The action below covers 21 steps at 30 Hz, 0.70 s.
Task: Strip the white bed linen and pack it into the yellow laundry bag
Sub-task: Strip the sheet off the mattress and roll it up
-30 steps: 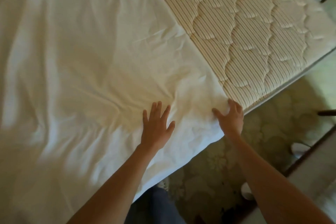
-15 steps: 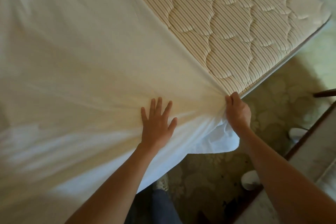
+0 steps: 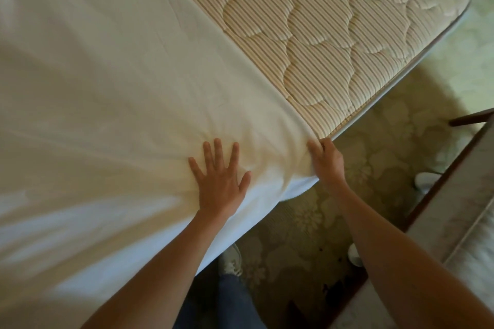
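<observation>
Since half a second ago, the loose flap of white sheet [image 3: 112, 104] that hung below the right hand [image 3: 327, 161] has been drawn up, and only a small fold now droops past the bed edge there. That hand sits at the mattress [image 3: 320, 35] edge with its fingers curled into the sheet's corner, gripping a bunch of cloth. Beside it, the left hand [image 3: 219, 181] lies flat on the sheet with fingers straight and spread apart, pressing the cloth down, and creases fan out from under it. Most of the bed is covered by the sheet, whose diagonal edge leaves the striped, quilted mattress bare at the upper right.

On the floor lies a pale carpet [image 3: 387, 155] with a flower pattern. A dark wooden piece of furniture [image 3: 441, 195] stands at the right, close to the right forearm. Below the bed edge, a leg in blue jeans [image 3: 238, 299] and a light shoe [image 3: 231, 262] show between the two arms.
</observation>
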Each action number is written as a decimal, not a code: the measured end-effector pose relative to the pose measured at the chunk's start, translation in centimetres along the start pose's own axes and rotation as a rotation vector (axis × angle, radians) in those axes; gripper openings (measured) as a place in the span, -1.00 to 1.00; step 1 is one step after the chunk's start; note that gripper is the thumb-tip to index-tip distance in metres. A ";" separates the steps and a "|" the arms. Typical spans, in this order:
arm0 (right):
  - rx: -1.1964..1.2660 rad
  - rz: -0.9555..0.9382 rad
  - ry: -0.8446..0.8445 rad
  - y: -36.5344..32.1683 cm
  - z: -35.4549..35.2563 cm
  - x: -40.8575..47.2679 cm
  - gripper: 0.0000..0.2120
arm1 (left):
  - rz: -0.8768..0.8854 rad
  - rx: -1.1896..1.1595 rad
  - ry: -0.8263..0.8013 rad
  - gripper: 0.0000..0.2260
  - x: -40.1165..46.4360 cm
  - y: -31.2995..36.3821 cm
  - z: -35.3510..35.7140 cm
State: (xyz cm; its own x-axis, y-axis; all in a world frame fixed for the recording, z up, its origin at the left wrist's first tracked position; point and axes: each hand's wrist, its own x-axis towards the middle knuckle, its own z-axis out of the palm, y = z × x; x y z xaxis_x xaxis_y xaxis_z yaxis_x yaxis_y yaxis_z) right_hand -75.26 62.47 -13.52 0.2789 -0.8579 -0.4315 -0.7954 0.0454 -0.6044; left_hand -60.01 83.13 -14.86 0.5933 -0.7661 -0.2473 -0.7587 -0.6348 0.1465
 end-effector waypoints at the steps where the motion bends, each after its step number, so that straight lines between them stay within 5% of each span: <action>1: -0.057 -0.009 -0.001 0.2 -0.2 0.2 -0.67 | 0.009 -0.024 0.021 -0.36 0.0 0.5 -0.2; 7: -0.532 -0.041 0.063 0.7 -1.8 1.8 -0.52 | 0.187 0.030 0.003 -0.39 -0.5 2.8 0.6; 14: -0.302 -0.180 0.390 1.4 0.5 0.0 -0.73 | 0.177 0.099 -0.008 -0.41 -1.0 2.1 1.4; 18: -0.391 -0.469 0.180 0.1 2.6 -3.4 -0.59 | 0.027 0.043 -0.003 -0.41 -2.3 0.9 1.0; 21: -0.520 -0.413 -0.026 -0.5 4.6 -4.9 -0.51 | -0.108 0.019 0.004 -0.42 -3.8 -0.6 0.8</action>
State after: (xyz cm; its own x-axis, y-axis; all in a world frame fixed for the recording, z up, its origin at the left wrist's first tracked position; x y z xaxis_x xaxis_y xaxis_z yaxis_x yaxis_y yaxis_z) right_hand -73.80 68.96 -14.19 0.6238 -0.7392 -0.2537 -0.7749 -0.5427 -0.3241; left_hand -62.04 86.50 -14.73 0.6728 -0.6939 -0.2566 -0.6952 -0.7116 0.1015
